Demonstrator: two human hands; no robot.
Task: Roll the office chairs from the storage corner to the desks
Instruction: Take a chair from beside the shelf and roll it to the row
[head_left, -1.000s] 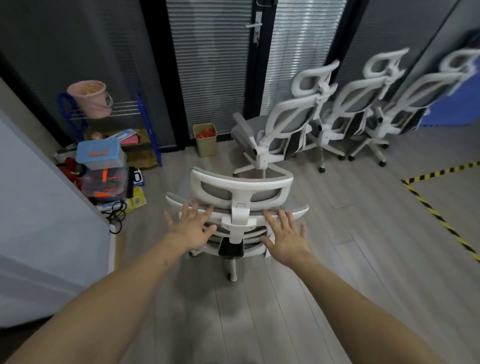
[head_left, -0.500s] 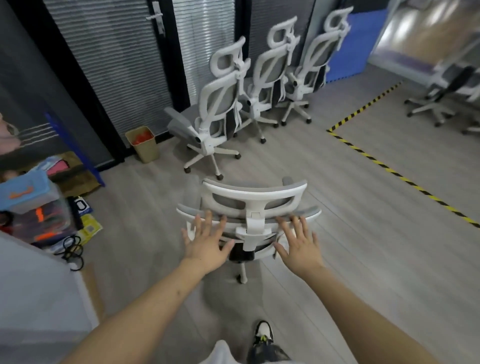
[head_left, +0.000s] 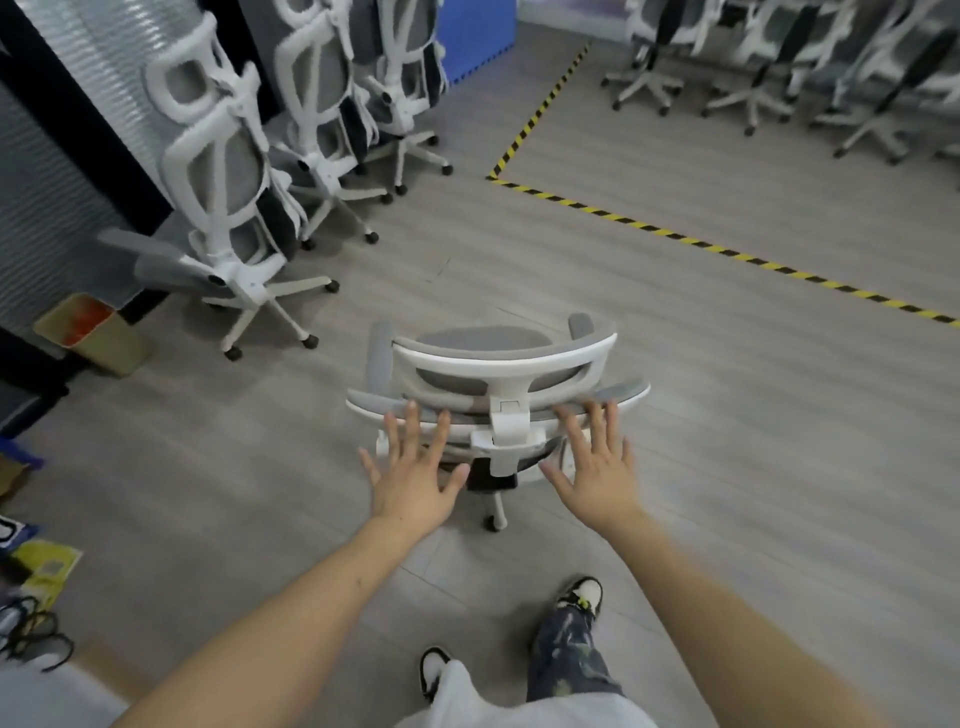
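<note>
A white-framed office chair (head_left: 498, 374) with grey mesh stands in front of me, its back towards me. My left hand (head_left: 413, 475) lies flat with spread fingers against the left side of the backrest. My right hand (head_left: 595, 465) does the same on the right side, fingers straight. Three more white chairs (head_left: 234, 171) stand in a row along the dark wall at the upper left. The chair's base is mostly hidden under the seat; one caster (head_left: 493, 519) shows.
Yellow-black floor tape (head_left: 727, 254) marks off an area at the right. Several chairs (head_left: 769, 78) stand at the top right. A tan bin (head_left: 93, 332) sits by the wall at left. Cables and papers (head_left: 36, 597) lie at the lower left.
The view and the chair have swung to the right, away from the shelf corner and towards the taped area. Both hands stay flat on the backrest. My feet have come into view.
</note>
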